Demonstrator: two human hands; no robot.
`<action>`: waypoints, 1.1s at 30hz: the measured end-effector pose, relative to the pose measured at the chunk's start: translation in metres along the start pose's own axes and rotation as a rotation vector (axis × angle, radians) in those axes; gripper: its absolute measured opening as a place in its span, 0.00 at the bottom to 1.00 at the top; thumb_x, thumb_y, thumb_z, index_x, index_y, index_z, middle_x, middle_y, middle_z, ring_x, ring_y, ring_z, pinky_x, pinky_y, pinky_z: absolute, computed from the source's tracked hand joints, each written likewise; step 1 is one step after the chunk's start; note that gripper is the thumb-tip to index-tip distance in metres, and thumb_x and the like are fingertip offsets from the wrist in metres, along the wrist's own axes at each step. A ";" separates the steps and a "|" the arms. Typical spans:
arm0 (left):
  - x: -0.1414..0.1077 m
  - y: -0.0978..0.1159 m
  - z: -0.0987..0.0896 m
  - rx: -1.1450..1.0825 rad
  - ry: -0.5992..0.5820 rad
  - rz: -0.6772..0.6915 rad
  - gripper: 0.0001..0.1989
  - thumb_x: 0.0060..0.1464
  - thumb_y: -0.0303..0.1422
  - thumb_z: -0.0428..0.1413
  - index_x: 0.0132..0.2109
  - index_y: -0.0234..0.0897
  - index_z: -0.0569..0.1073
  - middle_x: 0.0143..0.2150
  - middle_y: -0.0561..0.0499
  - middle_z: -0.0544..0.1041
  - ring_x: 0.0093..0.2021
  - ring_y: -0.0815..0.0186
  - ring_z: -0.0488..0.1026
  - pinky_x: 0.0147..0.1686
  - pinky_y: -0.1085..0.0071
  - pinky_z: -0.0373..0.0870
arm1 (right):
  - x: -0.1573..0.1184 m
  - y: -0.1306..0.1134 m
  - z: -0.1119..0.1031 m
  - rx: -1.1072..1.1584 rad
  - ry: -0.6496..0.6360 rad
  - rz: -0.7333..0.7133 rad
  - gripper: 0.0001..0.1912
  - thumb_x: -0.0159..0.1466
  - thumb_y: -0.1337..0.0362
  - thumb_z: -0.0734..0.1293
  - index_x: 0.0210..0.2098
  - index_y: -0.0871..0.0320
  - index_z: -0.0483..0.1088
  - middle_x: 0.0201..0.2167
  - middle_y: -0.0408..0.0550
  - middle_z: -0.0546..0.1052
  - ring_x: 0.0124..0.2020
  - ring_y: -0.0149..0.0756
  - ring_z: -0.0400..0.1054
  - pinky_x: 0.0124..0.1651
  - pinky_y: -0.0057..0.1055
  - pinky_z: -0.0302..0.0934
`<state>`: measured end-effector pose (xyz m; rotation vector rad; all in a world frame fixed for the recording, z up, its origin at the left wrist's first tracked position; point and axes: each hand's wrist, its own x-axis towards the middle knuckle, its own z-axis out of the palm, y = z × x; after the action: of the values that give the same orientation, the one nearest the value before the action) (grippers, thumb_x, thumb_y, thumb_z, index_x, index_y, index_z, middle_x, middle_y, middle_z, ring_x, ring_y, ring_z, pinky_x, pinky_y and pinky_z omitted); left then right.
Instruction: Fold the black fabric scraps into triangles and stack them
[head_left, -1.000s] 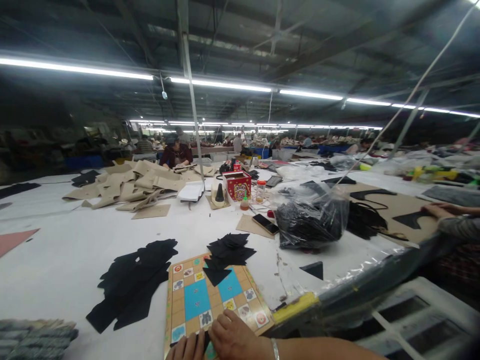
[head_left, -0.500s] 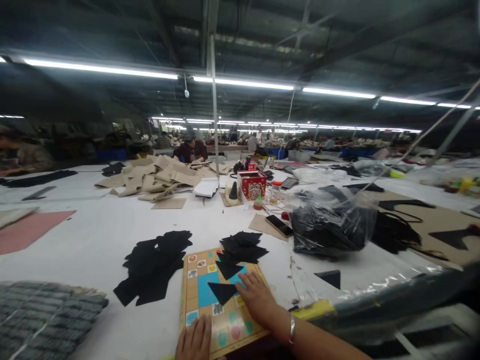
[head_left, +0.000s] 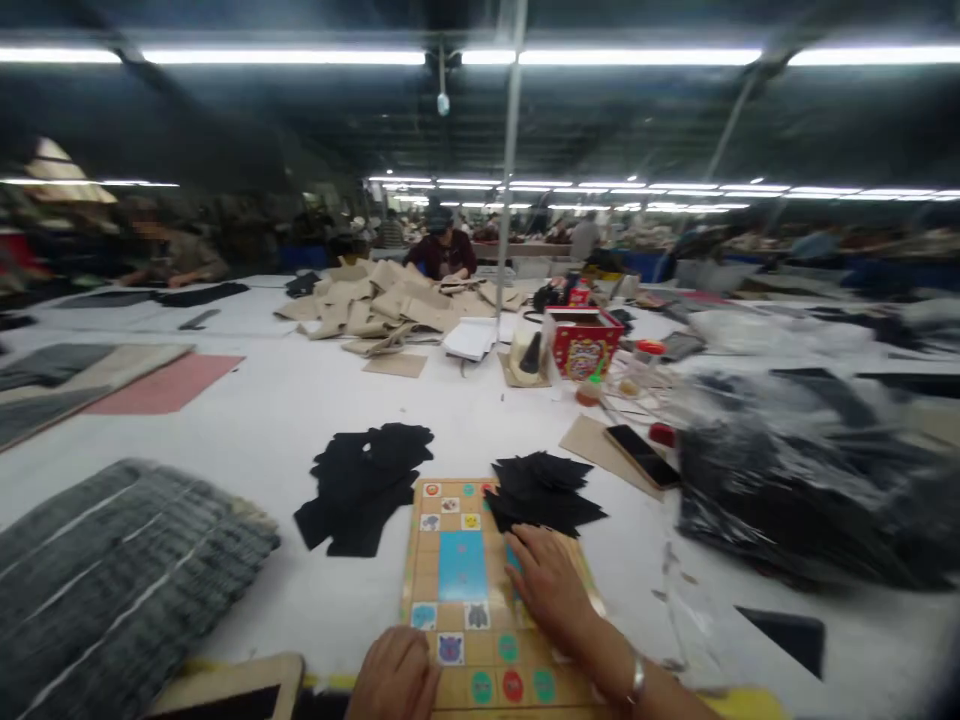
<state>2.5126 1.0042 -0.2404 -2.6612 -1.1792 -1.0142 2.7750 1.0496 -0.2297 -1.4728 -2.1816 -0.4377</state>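
A patterned board (head_left: 461,565) with blue panels and small animal pictures lies at the table's near edge. My left hand (head_left: 396,675) is at its lower left corner, fingers together and curled; what they hold, if anything, is hidden. My right hand (head_left: 551,580) reaches over the board's right side, fingers stretched out, fingertips at the near edge of a pile of pointed black pieces (head_left: 544,485). That pile overlaps the board's upper right corner. Left of the board lies a second pile of black cut pieces (head_left: 364,485).
A grey ribbed bundle (head_left: 135,580) lies at left. On the right are a phone (head_left: 641,455), a plastic bag of black material (head_left: 780,500) and a loose black piece (head_left: 787,635). Farther back stand a red box (head_left: 581,345), tan pieces (head_left: 397,300) and a pole (head_left: 510,200). A person (head_left: 448,250) sits behind.
The view has turned left and down. The single black triangle beside my right hand on the board is no longer visible. My right hand has moved up to the pointed black pile; my left fingers are more curled.
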 end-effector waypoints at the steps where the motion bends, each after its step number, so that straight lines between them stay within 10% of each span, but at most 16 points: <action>1: 0.010 -0.001 -0.011 -0.004 -0.015 -0.021 0.09 0.56 0.25 0.44 0.31 0.36 0.66 0.30 0.49 0.71 0.33 0.67 0.69 0.36 0.70 0.67 | 0.003 -0.005 0.000 0.054 0.017 -0.065 0.16 0.63 0.65 0.58 0.49 0.62 0.67 0.47 0.58 0.70 0.49 0.43 0.64 0.52 0.46 0.59; 8: 0.107 -0.073 -0.035 0.181 -0.088 -0.377 0.08 0.55 0.25 0.45 0.29 0.35 0.65 0.26 0.52 0.65 0.30 0.68 0.65 0.32 0.71 0.63 | 0.022 -0.050 0.011 0.361 -0.023 -0.214 0.15 0.63 0.66 0.57 0.48 0.61 0.66 0.44 0.57 0.71 0.45 0.40 0.66 0.45 0.39 0.66; 12: 0.156 -0.143 -0.010 0.282 -0.294 -0.416 0.17 0.54 0.25 0.49 0.52 0.33 0.64 0.48 0.44 0.68 0.48 0.61 0.64 0.46 0.65 0.63 | 0.030 -0.048 0.025 0.397 -0.067 -0.196 0.14 0.62 0.67 0.58 0.47 0.60 0.66 0.45 0.55 0.71 0.46 0.40 0.66 0.46 0.39 0.65; 20: 0.186 -0.219 0.047 0.243 -0.510 -0.409 0.06 0.53 0.27 0.51 0.32 0.34 0.73 0.34 0.47 0.72 0.37 0.63 0.70 0.37 0.70 0.67 | 0.029 -0.036 0.036 0.465 -0.086 -0.215 0.14 0.61 0.68 0.60 0.46 0.58 0.67 0.45 0.54 0.71 0.47 0.39 0.66 0.48 0.36 0.65; 27: 0.179 -0.198 0.018 0.205 -0.307 -0.447 0.13 0.60 0.30 0.43 0.42 0.34 0.71 0.40 0.46 0.73 0.42 0.63 0.69 0.44 0.68 0.65 | 0.047 -0.014 0.031 0.564 -0.230 -0.074 0.13 0.62 0.68 0.60 0.47 0.58 0.66 0.46 0.54 0.70 0.49 0.38 0.64 0.50 0.40 0.62; 33: 0.133 -0.093 0.009 -0.028 -0.180 0.002 0.08 0.58 0.28 0.47 0.39 0.35 0.70 0.38 0.47 0.73 0.39 0.64 0.68 0.42 0.67 0.67 | 0.071 0.031 0.034 0.550 -0.163 0.104 0.11 0.64 0.67 0.58 0.45 0.59 0.67 0.44 0.53 0.71 0.48 0.38 0.63 0.51 0.41 0.61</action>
<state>2.5199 1.1578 -0.1877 -2.8248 -1.2003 -0.8107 2.7749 1.1338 -0.2195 -1.3276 -2.0977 0.3107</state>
